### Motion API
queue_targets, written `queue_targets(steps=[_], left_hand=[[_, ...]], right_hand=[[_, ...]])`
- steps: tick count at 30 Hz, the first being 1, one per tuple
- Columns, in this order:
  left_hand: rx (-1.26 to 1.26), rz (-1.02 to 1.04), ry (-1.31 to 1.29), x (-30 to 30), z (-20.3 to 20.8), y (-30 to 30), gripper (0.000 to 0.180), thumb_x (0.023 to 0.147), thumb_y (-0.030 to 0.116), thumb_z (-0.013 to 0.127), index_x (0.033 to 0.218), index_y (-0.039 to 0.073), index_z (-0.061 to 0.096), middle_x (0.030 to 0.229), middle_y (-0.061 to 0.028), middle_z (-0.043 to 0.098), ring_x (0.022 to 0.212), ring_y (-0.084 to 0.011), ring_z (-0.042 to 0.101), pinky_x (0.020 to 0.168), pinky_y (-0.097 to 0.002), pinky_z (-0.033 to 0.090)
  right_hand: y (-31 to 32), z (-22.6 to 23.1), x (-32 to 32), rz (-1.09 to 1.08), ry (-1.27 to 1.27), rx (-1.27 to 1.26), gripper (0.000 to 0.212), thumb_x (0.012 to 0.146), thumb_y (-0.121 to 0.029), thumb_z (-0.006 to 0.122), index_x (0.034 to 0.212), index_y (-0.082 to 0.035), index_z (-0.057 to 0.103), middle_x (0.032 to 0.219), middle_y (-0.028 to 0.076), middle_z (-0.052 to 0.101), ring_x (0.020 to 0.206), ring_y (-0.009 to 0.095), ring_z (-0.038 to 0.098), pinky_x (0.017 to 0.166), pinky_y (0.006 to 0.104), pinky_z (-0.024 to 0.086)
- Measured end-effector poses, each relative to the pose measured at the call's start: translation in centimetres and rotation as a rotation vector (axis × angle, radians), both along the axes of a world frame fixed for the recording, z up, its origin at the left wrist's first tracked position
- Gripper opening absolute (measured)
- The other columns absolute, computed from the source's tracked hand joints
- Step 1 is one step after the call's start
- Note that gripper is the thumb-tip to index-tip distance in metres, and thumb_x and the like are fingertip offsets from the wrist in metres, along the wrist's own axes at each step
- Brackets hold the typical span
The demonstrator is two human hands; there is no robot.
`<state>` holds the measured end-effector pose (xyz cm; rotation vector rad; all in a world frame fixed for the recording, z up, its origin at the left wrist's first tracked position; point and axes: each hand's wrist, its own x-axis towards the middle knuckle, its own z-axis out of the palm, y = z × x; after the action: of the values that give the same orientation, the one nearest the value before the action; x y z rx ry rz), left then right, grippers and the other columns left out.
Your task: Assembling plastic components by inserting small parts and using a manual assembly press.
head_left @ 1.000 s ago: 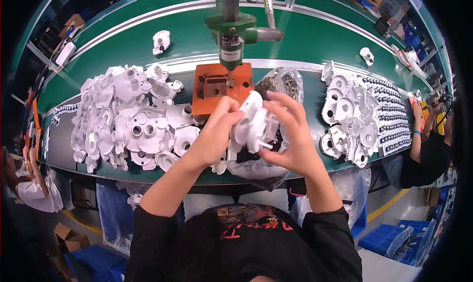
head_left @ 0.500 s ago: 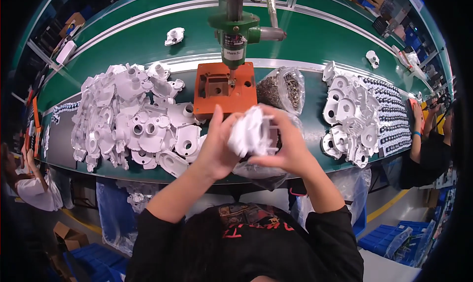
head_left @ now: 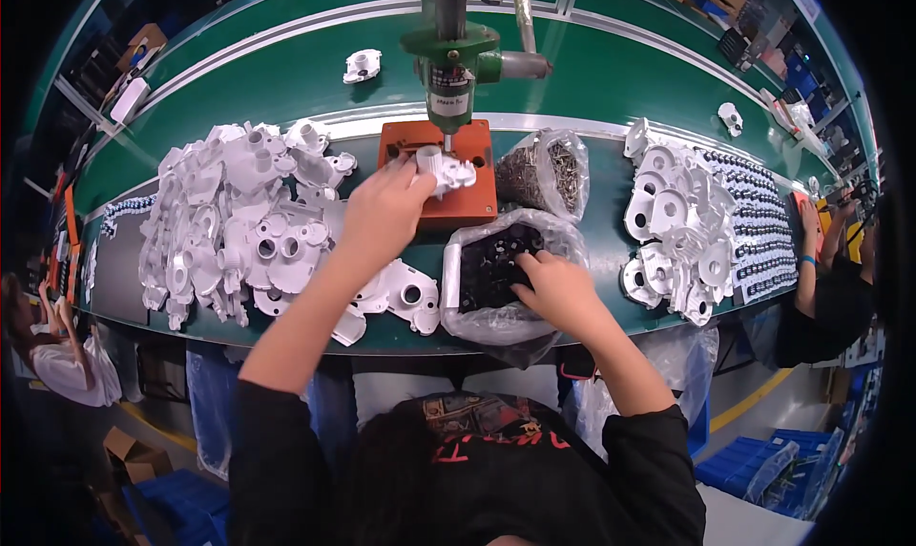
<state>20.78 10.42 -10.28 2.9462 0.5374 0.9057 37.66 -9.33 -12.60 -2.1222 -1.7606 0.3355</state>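
My left hand (head_left: 393,200) is closed around the edge of a white plastic housing (head_left: 447,174) with a round tube. The housing is at the orange fixture block (head_left: 485,204), under the spindle of a green press (head_left: 450,102); whether it is fully seated I cannot tell. My right hand (head_left: 558,286) reaches into a clear plastic bag (head_left: 452,283) of small black parts (head_left: 489,271). Its thumb and forefinger are apart, their tips among the parts, and nothing shows between them. Behind that bag, a second clear bag holds many small metal screws (head_left: 565,172).
A large heap of white housings (head_left: 219,221) lies to the left, with loose ones (head_left: 412,296) near the front edge. Another pile (head_left: 677,221) stands at right beside rows of black-and-white parts (head_left: 763,226). Housings (head_left: 363,66) sit on the green belt. Co-workers are at both sides.
My hands have parted. The left carried the white housing forward to the orange block; the right let go and went into the bag of black parts. Housings on the belt have shifted right.
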Motion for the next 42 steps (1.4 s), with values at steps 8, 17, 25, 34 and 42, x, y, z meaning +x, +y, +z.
queue_targets(steps=[8,17,25,34,42], left_hand=[[0.111,-0.025,0.012,1.5,-3.1,3.8,0.012,0.079,0.008,0.055,0.091,0.007,0.053,0.112,-0.0177,0.060,0.105,-0.0322,0.060,0.085,-0.0399,0.052],[0.094,-0.101,0.005,0.6,-3.7,4.9,0.020,0.082,0.018,0.063,0.096,0.005,0.057,0.111,-0.0168,0.059,0.107,-0.0344,0.057,0.083,-0.0414,0.050],[-0.047,-0.190,0.043,0.2,-3.0,4.1,0.042,0.077,0.037,0.068,0.098,0.002,0.058,0.117,-0.0197,0.053,0.115,-0.0397,0.049,0.095,-0.0441,0.042],[-0.060,-0.120,0.081,0.0,-3.7,4.2,0.056,0.070,0.047,0.072,0.100,0.003,0.058,0.118,-0.0214,0.052,0.113,-0.0424,0.049,0.095,-0.0460,0.042],[-0.079,-0.121,0.061,0.6,-3.8,3.9,0.065,0.066,0.054,0.072,0.104,0.003,0.058,0.114,-0.0262,0.056,0.114,-0.0443,0.050,0.098,-0.0481,0.040]], right_hand=[[-0.3,-1.3,1.0,0.086,0.174,-0.053,0.015,0.080,-0.018,0.062,0.081,-0.003,0.062,0.081,0.013,0.061,0.080,0.034,0.061,0.068,0.0423,0.049],[-0.7,-1.4,1.9,0.255,0.220,-0.030,0.013,0.073,-0.009,0.065,0.083,-0.001,0.064,0.080,0.014,0.061,0.073,0.031,0.061,0.067,0.0384,0.048],[0.4,-1.2,3.2,0.300,0.309,0.049,0.013,0.074,-0.006,0.066,0.085,0.001,0.066,0.084,0.013,0.063,0.074,0.029,0.061,0.070,0.0350,0.049],[5.3,1.9,3.0,0.080,0.276,0.360,0.012,0.079,-0.002,0.064,0.090,0.001,0.067,0.097,0.013,0.067,0.075,0.018,0.066,0.060,0.0305,0.051],[16.0,-1.3,2.5,0.130,0.030,0.581,0.009,0.075,-0.004,0.064,0.083,0.002,0.062,0.091,0.013,0.065,0.077,0.031,0.063,0.067,0.0345,0.052]])
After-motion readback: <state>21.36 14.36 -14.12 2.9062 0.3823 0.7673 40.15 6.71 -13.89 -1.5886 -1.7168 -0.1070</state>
